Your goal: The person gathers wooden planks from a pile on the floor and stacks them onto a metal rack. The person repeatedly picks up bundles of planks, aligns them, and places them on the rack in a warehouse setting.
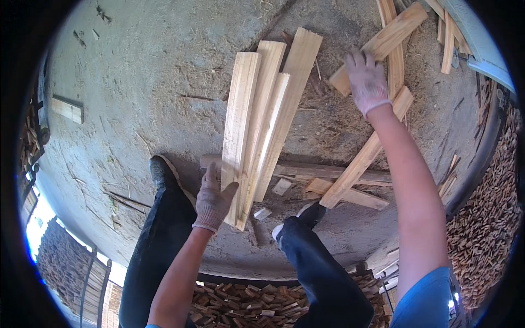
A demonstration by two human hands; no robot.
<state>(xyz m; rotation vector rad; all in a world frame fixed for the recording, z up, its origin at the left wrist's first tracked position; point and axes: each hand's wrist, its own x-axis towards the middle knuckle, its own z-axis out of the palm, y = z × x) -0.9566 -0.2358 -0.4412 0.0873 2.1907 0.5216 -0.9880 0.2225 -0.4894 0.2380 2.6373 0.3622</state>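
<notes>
Both of my hands wear pale work gloves. Near the lower end of a small stack of light wooden boards (pixel 265 104) is my left hand (pixel 214 201); its fingers are stretched out and its thumb lies over the edge of the leftmost board. The boards lie lengthwise, slightly fanned, partly overlapping. Up to the right, my right hand (pixel 366 79) has its fingers over a short, wide wooden board (pixel 399 31), which lies aslant across a longer plank (pixel 395 65). The underside of that grip is hidden. Below my right wrist, another narrow board (pixel 363 169) slants down toward my foot.
A dark timber (pixel 295 170) lies crosswise under the boards, with small offcuts (pixel 282 187) beside it. One short block (pixel 68 109) rests far left on the dusty concrete floor. Large heaps of wood pieces (pixel 486 218) are at the right and below. My feet straddle the boards.
</notes>
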